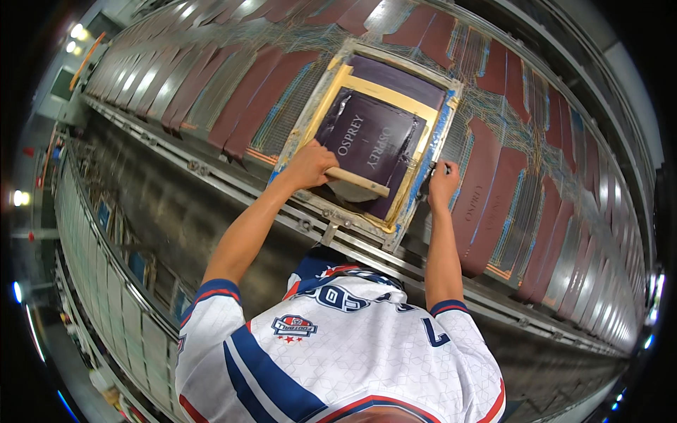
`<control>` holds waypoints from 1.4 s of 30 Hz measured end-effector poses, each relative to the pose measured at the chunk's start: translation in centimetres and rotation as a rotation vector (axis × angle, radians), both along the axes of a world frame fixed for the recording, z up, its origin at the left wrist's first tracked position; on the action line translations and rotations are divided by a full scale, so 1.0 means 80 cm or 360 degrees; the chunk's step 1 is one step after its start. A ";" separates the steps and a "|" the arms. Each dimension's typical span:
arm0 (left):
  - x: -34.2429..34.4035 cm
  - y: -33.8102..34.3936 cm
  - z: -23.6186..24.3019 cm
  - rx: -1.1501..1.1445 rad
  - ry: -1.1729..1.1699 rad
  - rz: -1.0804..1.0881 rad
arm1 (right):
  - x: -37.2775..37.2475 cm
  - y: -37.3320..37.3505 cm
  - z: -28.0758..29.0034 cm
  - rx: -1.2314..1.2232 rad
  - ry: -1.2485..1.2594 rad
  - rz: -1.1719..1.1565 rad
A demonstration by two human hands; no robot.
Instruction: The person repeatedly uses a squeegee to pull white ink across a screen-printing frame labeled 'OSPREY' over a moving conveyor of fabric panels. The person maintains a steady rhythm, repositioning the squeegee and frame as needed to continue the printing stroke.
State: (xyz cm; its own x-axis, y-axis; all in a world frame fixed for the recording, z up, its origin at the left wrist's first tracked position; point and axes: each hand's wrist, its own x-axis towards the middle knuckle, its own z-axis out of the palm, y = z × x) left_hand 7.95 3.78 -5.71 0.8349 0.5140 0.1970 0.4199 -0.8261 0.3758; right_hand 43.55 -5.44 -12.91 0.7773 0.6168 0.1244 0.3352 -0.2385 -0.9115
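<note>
A screen-printing frame [431,146] with a pale, ink-stained rim lies over the long table, tilted in my view. Yellow tape [388,95] borders its dark purple mesh, where pale lettering shows. My left hand [311,166] is closed around the left end of a squeegee [361,182] with a wooden handle, which lies across the near part of the mesh. Dark ink [352,196] shows beside the squeegee. At the frame's right edge, my right hand [443,185] has its fingers curled against the rim; what lies under the fingertips is partly hidden.
Maroon cut panels [476,204] lie in rows along the table on both sides of the frame, with colored lines between them. A metal rail [282,206] with clamps runs along the near edge. Behind to the left stands a rack [116,278] of pale panels.
</note>
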 end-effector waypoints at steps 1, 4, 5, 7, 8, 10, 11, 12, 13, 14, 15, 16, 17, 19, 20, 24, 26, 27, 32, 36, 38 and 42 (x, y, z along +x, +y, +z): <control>0.002 -0.009 0.001 -0.0003 0.0024 -0.0010 | 0.006 -0.002 0.001 -0.0032 -0.0020 -0.0014; -0.017 -0.027 0.020 0.0002 0.0021 -0.0104 | 0.002 -0.004 -0.007 -0.0070 0.0046 -0.0069; -0.023 -0.037 0.022 -0.0019 0.0032 -0.0127 | 0.003 -0.005 -0.008 -0.0093 0.0045 -0.0071; -0.031 -0.047 0.023 -0.0136 0.0014 -0.0162 | -0.004 0.001 0.005 -0.0195 -0.0028 -0.0118; -0.035 -0.051 0.022 -0.0111 0.0055 -0.0183 | -0.002 -0.002 0.001 -0.0218 -0.0036 -0.0119; -0.041 -0.054 0.013 -0.0065 0.0143 -0.0231 | 0.006 -0.011 -0.018 -0.0268 -0.0045 -0.0123; -0.040 -0.050 0.015 -0.0136 0.0140 -0.0233 | 0.002 -0.011 -0.013 -0.0333 -0.0015 -0.0119; -0.039 -0.042 0.015 -0.0163 0.0151 -0.0227 | -0.007 -0.008 0.003 -0.0395 0.0015 -0.0107; -0.038 -0.032 0.014 -0.0191 0.0162 -0.0222 | -0.013 -0.008 0.011 -0.0458 0.0047 -0.0096; -0.032 -0.020 0.012 -0.0211 0.0168 -0.0220 | -0.012 -0.010 0.008 -0.0442 0.0012 -0.0091; -0.022 -0.006 0.009 -0.0204 0.0164 -0.0196 | -0.011 -0.013 0.004 -0.0427 -0.0021 -0.0086; -0.011 0.009 0.007 -0.0195 0.0168 -0.0195 | -0.010 -0.017 0.001 -0.0413 -0.0054 -0.0081; 0.002 0.030 0.010 -0.0173 0.0179 -0.0188 | -0.011 -0.018 0.011 -0.0572 -0.0038 -0.0032; 0.033 0.078 0.017 -0.0107 0.0139 -0.0195 | -0.009 -0.023 0.051 -0.0910 0.0002 0.0071; 0.055 0.107 0.020 -0.0063 0.0081 -0.0219 | 0.000 -0.022 0.053 -0.0768 -0.0201 0.0171; 0.114 0.195 0.033 -0.0151 0.0094 -0.0222 | 0.010 0.047 0.123 -0.0329 0.0013 0.0525; 0.111 0.200 0.043 -0.0191 0.0164 -0.0131 | -0.002 0.088 0.158 -0.0154 -0.0207 0.0914; 0.109 0.205 0.043 -0.0191 0.0177 -0.0105 | -0.009 0.110 0.171 -0.0321 -0.0299 0.1080; 0.150 0.236 0.037 -0.0201 0.0238 -0.0149 | -0.010 0.187 0.149 -0.1087 -0.0712 0.1415; 0.143 0.232 0.031 -0.0270 0.0241 -0.0029 | -0.023 0.186 0.130 -0.1001 -0.0819 0.1361; 0.135 0.219 0.028 -0.0213 0.0148 -0.0012 | -0.029 0.177 0.135 -0.1008 -0.0878 0.1376; 0.089 0.135 0.025 -0.0212 0.0137 -0.0064 | -0.068 0.097 0.125 -0.1027 -0.0970 0.1398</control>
State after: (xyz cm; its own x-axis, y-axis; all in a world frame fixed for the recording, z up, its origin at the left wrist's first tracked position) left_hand 15.04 14.55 -3.69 0.8662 0.4966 0.0563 0.4227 -0.7880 0.4476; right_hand 38.11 2.34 -2.87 -0.0059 0.9800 -0.1990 0.9338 -0.0658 -0.3518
